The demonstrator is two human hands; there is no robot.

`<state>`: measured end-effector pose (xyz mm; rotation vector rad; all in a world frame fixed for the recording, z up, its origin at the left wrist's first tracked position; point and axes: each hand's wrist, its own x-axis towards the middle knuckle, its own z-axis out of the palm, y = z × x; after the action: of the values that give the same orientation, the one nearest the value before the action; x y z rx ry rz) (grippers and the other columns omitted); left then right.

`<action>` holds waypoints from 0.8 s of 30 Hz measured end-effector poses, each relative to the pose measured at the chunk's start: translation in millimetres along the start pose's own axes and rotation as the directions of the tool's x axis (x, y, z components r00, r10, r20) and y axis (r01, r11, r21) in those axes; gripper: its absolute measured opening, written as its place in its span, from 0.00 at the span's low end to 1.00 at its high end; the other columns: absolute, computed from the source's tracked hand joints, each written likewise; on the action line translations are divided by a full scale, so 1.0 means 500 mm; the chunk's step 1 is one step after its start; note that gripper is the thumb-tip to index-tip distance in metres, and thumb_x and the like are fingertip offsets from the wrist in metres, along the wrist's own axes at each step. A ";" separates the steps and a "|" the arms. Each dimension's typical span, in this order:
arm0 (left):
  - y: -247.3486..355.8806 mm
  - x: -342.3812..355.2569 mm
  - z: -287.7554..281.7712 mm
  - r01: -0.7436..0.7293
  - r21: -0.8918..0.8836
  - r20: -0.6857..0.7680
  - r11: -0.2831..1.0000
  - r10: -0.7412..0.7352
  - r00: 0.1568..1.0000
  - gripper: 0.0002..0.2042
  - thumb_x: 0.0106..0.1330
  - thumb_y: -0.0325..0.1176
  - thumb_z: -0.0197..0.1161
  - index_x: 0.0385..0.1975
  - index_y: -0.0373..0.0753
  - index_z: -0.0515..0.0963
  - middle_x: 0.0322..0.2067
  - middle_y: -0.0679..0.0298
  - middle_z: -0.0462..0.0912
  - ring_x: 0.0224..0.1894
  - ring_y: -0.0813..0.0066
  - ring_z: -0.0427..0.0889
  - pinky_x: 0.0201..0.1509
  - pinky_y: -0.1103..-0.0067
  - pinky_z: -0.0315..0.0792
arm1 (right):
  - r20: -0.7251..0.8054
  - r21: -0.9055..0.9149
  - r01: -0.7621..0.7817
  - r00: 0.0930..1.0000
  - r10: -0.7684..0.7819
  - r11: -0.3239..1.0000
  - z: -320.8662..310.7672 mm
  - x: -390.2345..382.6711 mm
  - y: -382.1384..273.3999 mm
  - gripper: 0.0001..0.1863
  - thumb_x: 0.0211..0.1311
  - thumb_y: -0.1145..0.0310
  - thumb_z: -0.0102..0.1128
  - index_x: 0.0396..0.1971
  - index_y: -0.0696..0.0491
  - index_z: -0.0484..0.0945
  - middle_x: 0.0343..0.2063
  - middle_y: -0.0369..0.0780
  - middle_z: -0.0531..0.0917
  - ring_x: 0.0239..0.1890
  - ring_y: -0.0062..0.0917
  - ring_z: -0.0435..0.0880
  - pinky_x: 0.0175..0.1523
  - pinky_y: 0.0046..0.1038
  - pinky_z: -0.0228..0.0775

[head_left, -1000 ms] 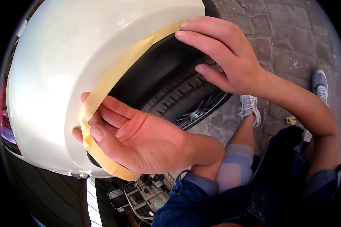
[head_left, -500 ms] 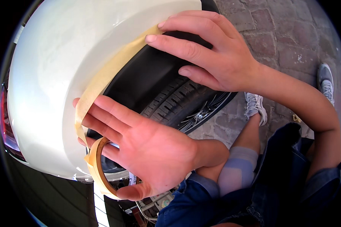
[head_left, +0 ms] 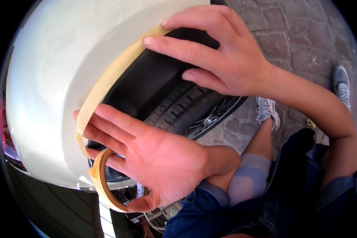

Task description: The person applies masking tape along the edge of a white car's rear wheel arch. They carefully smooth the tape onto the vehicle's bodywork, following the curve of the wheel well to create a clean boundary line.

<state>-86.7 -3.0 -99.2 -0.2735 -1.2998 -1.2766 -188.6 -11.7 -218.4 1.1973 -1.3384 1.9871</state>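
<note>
A strip of yellow masking tape (head_left: 111, 77) runs along the wheel-arch edge of a white car body panel (head_left: 47, 83). At its upper end, the fingertips of my right hand (head_left: 222, 51) press on it; the fingers are spread and the thumb rests apart over the dark arch. Palm up, my left hand (head_left: 162, 158) has its outstretched fingers against the lower strip, some tips hidden behind it. Between this hand's thumb and index finger sits the masking tape roll (head_left: 101, 182), with the strip still joined to it by a narrow twisted stretch.
Inside the black wheel arch (head_left: 135, 79) is a tire (head_left: 174, 105) with a spoked rim. Grey-brown paving (head_left: 281, 43) lies at the right, with my shoes (head_left: 267, 113) on it. A red tail light (head_left: 8, 135) shows at the far left. Below are cluttered items beside a metal frame (head_left: 156, 222).
My right fingertips have shifted slightly left along the tape. The left hand and roll have moved only a little; the strip stays stretched between both hands.
</note>
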 end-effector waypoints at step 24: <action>0.022 0.006 -0.021 0.092 -0.085 0.032 0.992 -0.089 0.995 0.47 0.58 0.47 0.63 0.74 0.28 0.49 0.78 0.37 0.33 0.81 0.44 0.25 0.74 0.33 0.12 | 0.139 -0.027 -0.033 0.990 0.036 0.999 -0.022 -0.003 -0.011 0.31 0.55 0.65 0.68 0.63 0.48 0.80 0.56 0.40 0.76 0.57 0.35 0.73 0.63 0.36 0.64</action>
<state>-73.0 -8.6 -95.1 -0.2976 -1.2949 -1.4129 -188.3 0.8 -218.5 1.3316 -1.4566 1.9346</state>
